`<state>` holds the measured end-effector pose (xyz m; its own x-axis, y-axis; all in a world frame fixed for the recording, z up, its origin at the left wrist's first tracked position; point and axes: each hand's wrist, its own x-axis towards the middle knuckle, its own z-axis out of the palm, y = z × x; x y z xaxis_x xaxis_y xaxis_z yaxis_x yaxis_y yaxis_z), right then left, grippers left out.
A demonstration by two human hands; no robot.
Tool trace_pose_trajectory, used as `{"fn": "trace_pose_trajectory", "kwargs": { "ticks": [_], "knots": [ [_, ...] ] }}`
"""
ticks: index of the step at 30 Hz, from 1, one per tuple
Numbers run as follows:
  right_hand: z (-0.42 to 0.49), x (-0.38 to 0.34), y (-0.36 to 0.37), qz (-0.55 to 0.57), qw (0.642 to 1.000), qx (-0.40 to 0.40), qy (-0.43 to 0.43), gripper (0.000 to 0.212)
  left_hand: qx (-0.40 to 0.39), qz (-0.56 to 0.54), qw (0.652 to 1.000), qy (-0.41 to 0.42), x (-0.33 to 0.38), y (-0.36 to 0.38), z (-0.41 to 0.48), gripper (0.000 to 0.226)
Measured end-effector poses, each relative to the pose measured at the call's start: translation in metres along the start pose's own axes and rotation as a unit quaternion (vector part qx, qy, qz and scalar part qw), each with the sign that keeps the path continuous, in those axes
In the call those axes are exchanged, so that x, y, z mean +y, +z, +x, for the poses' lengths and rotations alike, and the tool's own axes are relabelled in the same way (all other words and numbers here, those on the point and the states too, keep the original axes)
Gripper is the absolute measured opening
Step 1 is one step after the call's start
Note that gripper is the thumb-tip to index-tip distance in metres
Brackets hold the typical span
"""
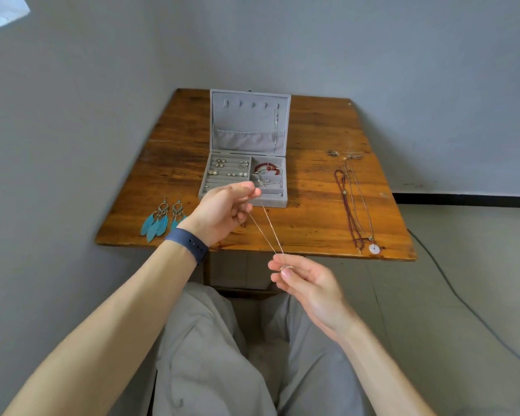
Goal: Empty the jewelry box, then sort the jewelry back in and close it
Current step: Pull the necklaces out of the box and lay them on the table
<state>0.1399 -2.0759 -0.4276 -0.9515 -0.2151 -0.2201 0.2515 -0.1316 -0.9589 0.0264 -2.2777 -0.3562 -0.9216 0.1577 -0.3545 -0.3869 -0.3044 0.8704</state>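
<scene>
A grey velvet jewelry box (206,187) stands open at the middle of the wooden table (312,187), lid upright. Rings and earrings sit in its left slots, a red bead bracelet (266,167) in the right compartment, and a thin chain (276,127) hangs inside the lid. A fine chain necklace (267,229) is stretched between my hands. My left hand (225,211) pinches its upper end in front of the box. My right hand (303,280) pinches the pendant end below the table's front edge.
Two teal feather earrings (162,220) lie on the table's left front. A dark red bead necklace (348,211) and cord necklaces with a white disc pendant (373,249) lie on the right. Grey walls close in behind and left. A cable runs on the floor at right.
</scene>
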Motion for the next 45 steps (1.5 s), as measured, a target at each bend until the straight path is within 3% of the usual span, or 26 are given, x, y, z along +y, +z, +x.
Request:
{"fn": "trace_pose_trajectory", "kwargs": {
  "ticks": [12,17,21,27,31,35,45],
  "knots": [
    [0.007,-0.007,-0.001,0.134,0.991,0.015,0.017,0.035,-0.214,0.157,0.964,0.009,0.032,0.020,-0.013,0.048],
    [0.025,-0.028,0.015,0.053,0.997,-0.046,0.035,0.044,-0.260,0.223,0.939,0.015,0.045,0.027,-0.019,0.048],
    [0.048,-0.053,0.040,-0.030,1.000,-0.008,-0.001,0.053,-0.286,0.263,0.921,0.007,0.062,0.027,-0.025,0.041],
    [0.073,-0.067,0.053,-0.103,0.993,0.014,-0.054,0.020,-0.216,0.246,0.944,0.034,0.078,0.011,-0.032,0.033],
    [0.070,-0.052,0.036,0.046,0.999,-0.006,0.023,0.019,-0.148,0.193,0.969,0.052,0.078,-0.004,-0.031,0.030],
    [0.058,-0.044,0.017,0.263,0.962,-0.008,0.068,0.022,-0.111,0.164,0.980,0.016,0.064,-0.017,-0.024,0.031],
    [0.047,-0.039,0.003,0.307,0.949,0.048,0.055,0.026,-0.086,0.180,0.979,-0.029,0.036,-0.024,-0.012,0.031]
  ]
}}
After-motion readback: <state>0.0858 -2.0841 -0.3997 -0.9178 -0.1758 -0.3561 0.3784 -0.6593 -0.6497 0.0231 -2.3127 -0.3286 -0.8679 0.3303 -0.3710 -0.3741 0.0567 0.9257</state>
